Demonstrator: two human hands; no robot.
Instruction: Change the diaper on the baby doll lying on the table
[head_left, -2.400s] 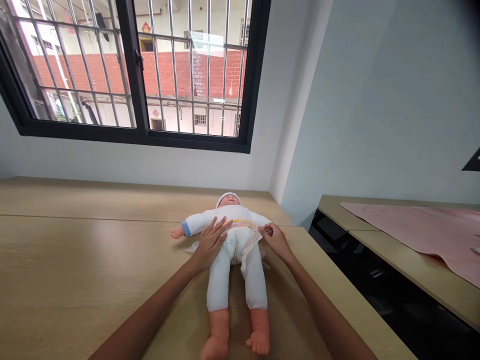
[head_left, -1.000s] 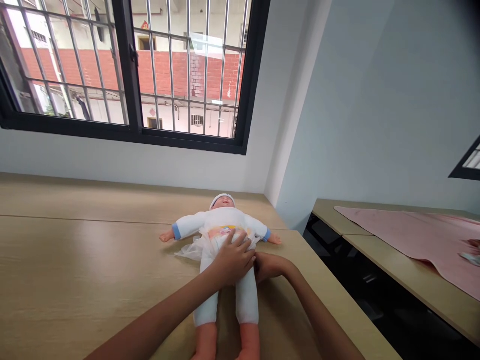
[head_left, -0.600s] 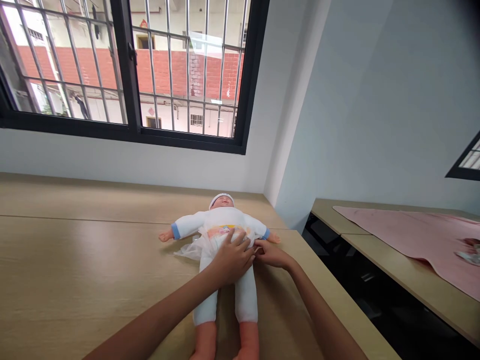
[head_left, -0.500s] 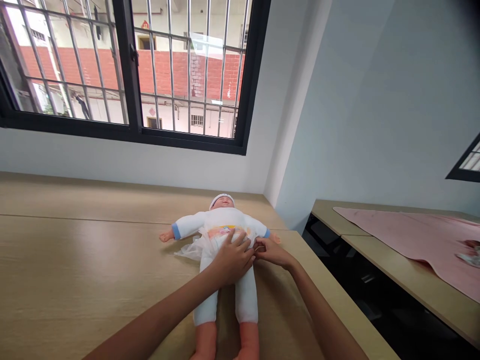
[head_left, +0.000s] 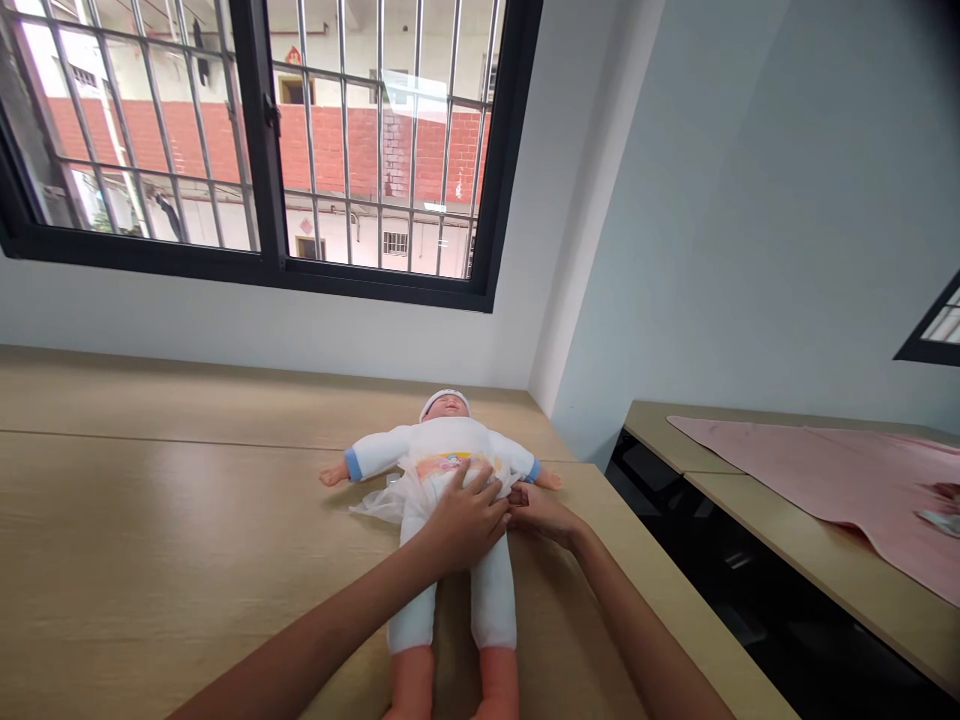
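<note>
a baby doll lies on its back on the table, legs toward the near edge. the left hand rests open on its white diaper; the right hand touches the diaper's right side, its grip too hidden to tell if it pinches.

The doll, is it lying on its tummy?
No, the doll lies on its back on the table, with the left hand resting on its diaper.

No words or numbers can be read. The small red sign at upper left and the colored print on the diaper are too tiny.
</note>
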